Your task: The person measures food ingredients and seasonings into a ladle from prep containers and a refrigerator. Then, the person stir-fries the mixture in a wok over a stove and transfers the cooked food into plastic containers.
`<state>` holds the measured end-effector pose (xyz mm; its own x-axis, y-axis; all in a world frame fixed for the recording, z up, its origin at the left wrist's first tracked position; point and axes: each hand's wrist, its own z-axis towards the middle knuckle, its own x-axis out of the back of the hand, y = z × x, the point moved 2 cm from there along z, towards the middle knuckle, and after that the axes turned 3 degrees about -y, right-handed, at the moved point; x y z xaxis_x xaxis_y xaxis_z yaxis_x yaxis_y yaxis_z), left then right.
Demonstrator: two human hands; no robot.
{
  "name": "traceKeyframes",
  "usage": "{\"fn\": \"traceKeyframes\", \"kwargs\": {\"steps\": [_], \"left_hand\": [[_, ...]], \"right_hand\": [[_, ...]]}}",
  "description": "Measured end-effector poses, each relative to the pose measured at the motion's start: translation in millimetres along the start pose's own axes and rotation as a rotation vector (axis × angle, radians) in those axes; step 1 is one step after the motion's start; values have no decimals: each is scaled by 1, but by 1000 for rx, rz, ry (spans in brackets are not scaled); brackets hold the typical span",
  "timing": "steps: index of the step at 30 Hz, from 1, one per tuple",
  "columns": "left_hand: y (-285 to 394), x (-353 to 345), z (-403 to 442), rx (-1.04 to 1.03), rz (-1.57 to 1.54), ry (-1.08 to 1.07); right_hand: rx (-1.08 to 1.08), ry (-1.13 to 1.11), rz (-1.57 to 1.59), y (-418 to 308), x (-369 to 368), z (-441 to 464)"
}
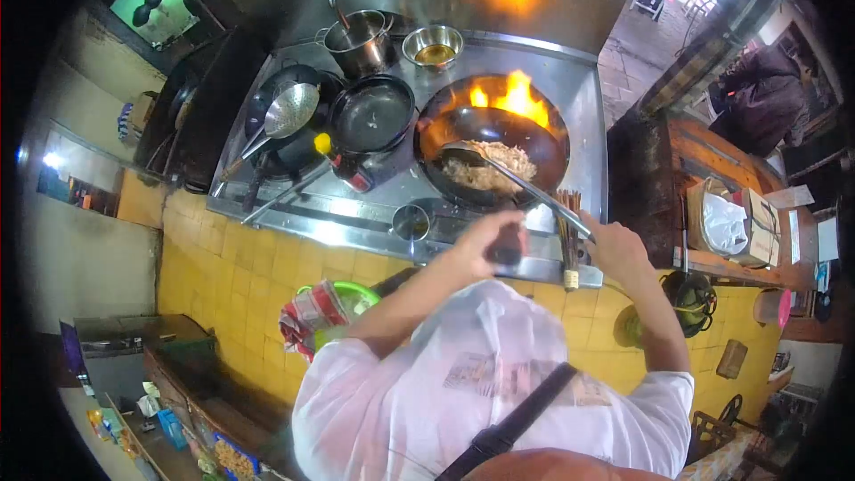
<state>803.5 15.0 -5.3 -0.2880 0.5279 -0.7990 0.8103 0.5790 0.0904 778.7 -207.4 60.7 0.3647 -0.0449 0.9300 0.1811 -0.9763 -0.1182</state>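
Note:
My right hand is wrapped round the end of a long-handled wok ladle. The ladle's bowl rests at the left of pale brown, shredded-looking food in a black wok. Tall orange flames rise at the wok's far side. My left hand is at the stove's front edge, near the wok's near rim, its fingers curled round a small dark object. That object is blurred and partly hidden, so its kind is unclear. Close to my right hand, a bundled-stick brush lies across the stove edge.
Left of the wok are a black pan, a perforated strainer and a yellow-capped bottle. A steel pot and a metal bowl stand behind. A wooden counter is at right; another person stands beyond.

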Motion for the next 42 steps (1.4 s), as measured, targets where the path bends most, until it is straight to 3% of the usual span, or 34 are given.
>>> {"fn": "traceKeyframes", "kwargs": {"steps": [3, 4, 6, 7, 9, 12, 14, 16, 17, 18, 19, 22, 24, 27, 29, 30, 32, 33, 34, 35, 36, 38, 39, 41, 42], "left_hand": [[26, 76, 53, -134, 270, -103], [19, 92, 57, -220, 538, 80], [-14, 106, 62, -318, 687, 223], [-28, 87, 44, -319, 699, 214], [-63, 35, -12, -93, 394, 101], [-19, 27, -2, -18, 547, 153], [20, 71, 43, -216, 431, 66], [2, 91, 50, -311, 556, 98], [-17, 94, 37, -680, 1163, 6], [-29, 68, 12, -181, 587, 132], [-40, 55, -5, -85, 506, 60], [-32, 74, 10, -85, 565, 130], [-11, 109, 58, -366, 627, 86], [12, 140, 106, -434, 676, 145], [19, 144, 114, -460, 650, 146], [19, 149, 116, -467, 702, 181], [16, 155, 112, -499, 730, 209], [12, 161, 100, -696, 1189, 386], [16, 160, 89, -885, 1646, 585], [26, 151, 73, -902, 1631, 598], [32, 133, 43, -915, 1418, 457], [43, 73, -30, -921, 1069, 111], [52, 30, -69, -925, 925, -92], [55, -37, -140, -1241, 1225, -255], [50, -65, -171, -1283, 1348, -363]], "right_hand": [[-4, -16, 115, -10, 1, -15], [-9, -12, 111, -8, -4, -16], [-79, 0, 17, -2, -24, -12], [-105, 48, 22, -1, -33, -11], [-93, 101, 60, -6, -41, -14], [-80, 122, 106, -7, -50, -11], [-86, 85, 112, 1, -65, -6], [-205, 149, 36, 21, -82, 8], [-202, 163, 28, 30, -75, 12], [-220, 184, 62, 38, -67, 13], [-237, 195, 99, 41, -60, 10], [-134, 277, 331, 37, -27, -17], [-146, 277, 451, 22, -19, -15], [-234, 133, 725, 22, -80, 33], [-93, -76, 698, 27, -148, 91], [-87, -79, 681, 25, -145, 103], [-390, -319, 1121, 18, -133, 128], [-378, -318, 1097, 20, -112, 127], [-221, -184, 1305, 18, -70, 119], [-54, -50, 1514, 12, -27, 107], [-33, 122, 1634, 1, 14, 90], [320, 343, 1549, -5, 41, 97], [319, 326, 1542, -12, 43, 115], [603, 938, 953, -39, 51, 159], [674, 983, 1174, -54, 54, 180]]}}
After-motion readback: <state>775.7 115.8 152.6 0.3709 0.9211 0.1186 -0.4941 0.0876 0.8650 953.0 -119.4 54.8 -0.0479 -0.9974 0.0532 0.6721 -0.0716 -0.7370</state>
